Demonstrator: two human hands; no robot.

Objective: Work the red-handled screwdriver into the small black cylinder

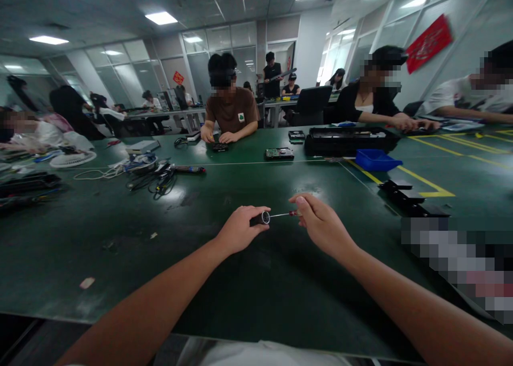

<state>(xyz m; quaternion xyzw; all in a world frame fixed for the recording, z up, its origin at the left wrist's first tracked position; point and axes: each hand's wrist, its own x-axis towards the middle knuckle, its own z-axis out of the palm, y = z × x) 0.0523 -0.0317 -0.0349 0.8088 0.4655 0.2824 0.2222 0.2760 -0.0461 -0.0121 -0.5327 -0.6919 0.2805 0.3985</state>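
Above the green tabletop [240, 307], a dark cylinder with a pale-ringed end [256, 220] is clamped between thumb and fingers of the left hand [239, 230]. A screwdriver [295, 213] is gripped by its reddish handle in the right hand [323, 223], shaft aimed at the ring; tip contact cannot be told. Farther off: black cables [156, 181], blue plastic bin [377, 161], circuit-board-faced drive [279, 153]. Beyond, a brown-shirted co-worker [230, 112] is seen.

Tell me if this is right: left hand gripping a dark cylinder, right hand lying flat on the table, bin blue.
Wrong on the right hand: the head view shows it holding a screwdriver, not lying flat on the table. The left hand does grip a dark cylinder, and the bin is blue.
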